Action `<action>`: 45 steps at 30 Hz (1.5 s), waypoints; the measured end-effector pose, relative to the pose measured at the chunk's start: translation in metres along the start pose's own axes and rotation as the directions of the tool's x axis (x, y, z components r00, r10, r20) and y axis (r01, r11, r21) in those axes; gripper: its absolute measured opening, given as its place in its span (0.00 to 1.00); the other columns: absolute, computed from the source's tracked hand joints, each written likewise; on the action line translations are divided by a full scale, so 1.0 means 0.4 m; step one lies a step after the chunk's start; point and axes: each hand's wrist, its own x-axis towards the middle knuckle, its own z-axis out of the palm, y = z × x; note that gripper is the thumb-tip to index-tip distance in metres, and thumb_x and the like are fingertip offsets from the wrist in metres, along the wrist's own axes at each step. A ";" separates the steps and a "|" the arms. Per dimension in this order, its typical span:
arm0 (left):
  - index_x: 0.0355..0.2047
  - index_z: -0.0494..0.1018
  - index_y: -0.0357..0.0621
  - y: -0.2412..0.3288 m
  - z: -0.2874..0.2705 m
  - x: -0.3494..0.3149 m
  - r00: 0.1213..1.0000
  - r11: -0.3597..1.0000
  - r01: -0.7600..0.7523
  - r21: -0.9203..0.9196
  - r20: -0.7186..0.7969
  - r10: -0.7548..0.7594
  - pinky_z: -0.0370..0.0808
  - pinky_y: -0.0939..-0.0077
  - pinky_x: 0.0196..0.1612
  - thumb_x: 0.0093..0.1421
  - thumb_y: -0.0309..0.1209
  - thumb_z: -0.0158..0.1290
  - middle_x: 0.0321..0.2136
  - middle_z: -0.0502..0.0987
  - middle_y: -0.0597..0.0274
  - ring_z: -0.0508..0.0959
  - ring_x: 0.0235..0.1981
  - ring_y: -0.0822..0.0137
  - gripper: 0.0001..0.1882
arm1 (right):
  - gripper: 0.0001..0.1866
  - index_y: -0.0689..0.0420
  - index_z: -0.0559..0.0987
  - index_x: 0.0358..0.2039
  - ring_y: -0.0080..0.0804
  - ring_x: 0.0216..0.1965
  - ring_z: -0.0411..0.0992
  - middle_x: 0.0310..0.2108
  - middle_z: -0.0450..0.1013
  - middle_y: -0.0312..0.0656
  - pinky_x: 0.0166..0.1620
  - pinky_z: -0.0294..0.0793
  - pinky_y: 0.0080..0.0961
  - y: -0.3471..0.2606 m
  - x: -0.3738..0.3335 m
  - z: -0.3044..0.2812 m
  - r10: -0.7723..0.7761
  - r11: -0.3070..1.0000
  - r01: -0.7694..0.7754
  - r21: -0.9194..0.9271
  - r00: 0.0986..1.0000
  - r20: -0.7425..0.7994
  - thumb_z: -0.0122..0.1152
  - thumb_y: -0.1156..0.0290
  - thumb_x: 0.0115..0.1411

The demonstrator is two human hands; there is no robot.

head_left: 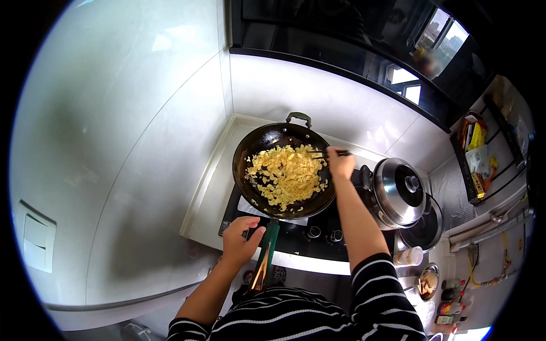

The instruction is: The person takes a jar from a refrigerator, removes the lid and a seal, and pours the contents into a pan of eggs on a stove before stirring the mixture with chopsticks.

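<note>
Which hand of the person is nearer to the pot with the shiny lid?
Right. The right hand is just left of the lidded pot, at the right edge of the pan; the left hand is farther left, by the green handle.

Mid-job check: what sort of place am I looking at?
A kitchen, probably a home one: a wok of yellow food sits on a black stove with knobs, and a lidded steel pot stands beside it.
</note>
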 end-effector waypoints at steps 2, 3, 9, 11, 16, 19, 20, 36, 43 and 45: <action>0.39 0.77 0.36 0.000 0.000 0.002 1.000 1.000 -0.014 0.022 0.004 0.014 0.77 0.74 0.44 0.55 0.25 0.61 0.37 0.80 0.55 0.80 0.37 0.67 0.12 | 0.19 0.61 0.83 0.27 0.39 0.28 0.80 0.22 0.78 0.48 0.34 0.77 0.34 -0.011 -0.080 0.083 0.113 0.982 -0.127 0.139 0.988 0.104 0.72 0.56 0.46; 0.39 0.77 0.36 -0.001 0.001 0.003 1.000 0.999 -0.022 0.034 0.006 0.022 0.77 0.74 0.44 0.55 0.25 0.61 0.37 0.80 0.55 0.80 0.37 0.67 0.12 | 0.18 0.62 0.83 0.27 0.37 0.27 0.79 0.22 0.78 0.46 0.33 0.77 0.33 -0.019 -0.120 0.122 0.168 0.964 -0.193 0.185 0.975 0.144 0.72 0.57 0.46; 0.37 0.77 0.36 -0.009 -0.010 0.003 0.998 0.999 -0.041 0.033 -0.051 0.043 0.76 0.73 0.40 0.52 0.26 0.63 0.34 0.80 0.55 0.80 0.35 0.63 0.12 | 0.11 0.63 0.82 0.27 0.26 0.23 0.78 0.24 0.78 0.40 0.28 0.76 0.22 -0.284 -0.265 0.055 0.103 0.903 -0.328 0.277 0.792 0.602 0.69 0.67 0.52; 0.38 0.77 0.36 -0.023 -0.001 0.002 1.000 1.000 -0.022 0.001 -0.012 0.022 0.76 0.74 0.43 0.54 0.25 0.62 0.35 0.80 0.55 0.80 0.36 0.66 0.12 | 0.10 0.64 0.81 0.29 0.26 0.22 0.78 0.25 0.78 0.42 0.27 0.76 0.20 -0.295 -0.294 0.046 0.137 0.834 -0.441 0.332 0.748 0.649 0.67 0.70 0.53; 0.38 0.77 0.35 0.005 0.008 0.003 0.999 0.999 -0.034 0.013 0.042 0.034 0.77 0.75 0.43 0.54 0.25 0.62 0.35 0.80 0.55 0.81 0.36 0.67 0.11 | 0.13 0.64 0.81 0.23 0.28 0.20 0.79 0.16 0.77 0.41 0.26 0.78 0.26 -0.117 -0.150 -0.007 0.145 0.979 -0.182 0.089 0.936 0.322 0.66 0.66 0.53; 0.37 0.77 0.35 0.010 0.010 0.001 0.998 0.999 -0.049 0.004 0.029 0.048 0.77 0.75 0.41 0.54 0.25 0.62 0.33 0.80 0.55 0.81 0.35 0.66 0.11 | 0.15 0.63 0.83 0.23 0.32 0.21 0.79 0.17 0.78 0.44 0.28 0.78 0.29 -0.099 -0.038 -0.101 0.022 0.994 -0.042 0.106 0.981 0.191 0.66 0.61 0.52; 0.37 0.77 0.35 0.012 0.010 0.000 0.999 0.999 -0.049 0.003 0.018 0.049 0.77 0.74 0.40 0.53 0.25 0.62 0.32 0.80 0.55 0.81 0.34 0.65 0.11 | 0.16 0.63 0.83 0.24 0.35 0.22 0.80 0.18 0.78 0.45 0.29 0.77 0.30 -0.140 -0.035 -0.129 -0.048 0.998 0.042 0.050 0.988 0.144 0.67 0.61 0.52; 0.37 0.78 0.35 -0.001 0.021 -0.002 0.999 0.999 -0.013 -0.032 0.052 0.014 0.76 0.79 0.34 0.55 0.26 0.62 0.30 0.79 0.58 0.79 0.28 0.72 0.10 | 0.07 0.63 0.83 0.30 0.25 0.22 0.77 0.25 0.78 0.40 0.26 0.76 0.19 -0.201 -0.309 -0.128 0.132 0.929 -0.320 0.186 0.756 0.641 0.69 0.72 0.55; 0.36 0.78 0.35 0.006 0.020 -0.006 0.999 0.999 -0.036 -0.012 0.022 0.036 0.77 0.78 0.33 0.54 0.27 0.62 0.27 0.80 0.57 0.79 0.26 0.70 0.10 | 0.12 0.64 0.83 0.25 0.30 0.21 0.79 0.19 0.79 0.44 0.29 0.78 0.26 -0.158 -0.102 -0.255 -0.011 0.998 -0.003 0.068 0.978 0.210 0.66 0.66 0.51; 0.36 0.78 0.35 0.004 0.018 -0.010 0.999 0.999 -0.036 -0.022 0.014 0.036 0.77 0.78 0.33 0.54 0.27 0.62 0.27 0.80 0.57 0.79 0.26 0.70 0.10 | 0.12 0.64 0.83 0.26 0.31 0.21 0.79 0.20 0.79 0.45 0.29 0.78 0.27 -0.150 -0.095 -0.259 -0.156 0.966 0.176 -0.191 0.981 0.114 0.65 0.66 0.51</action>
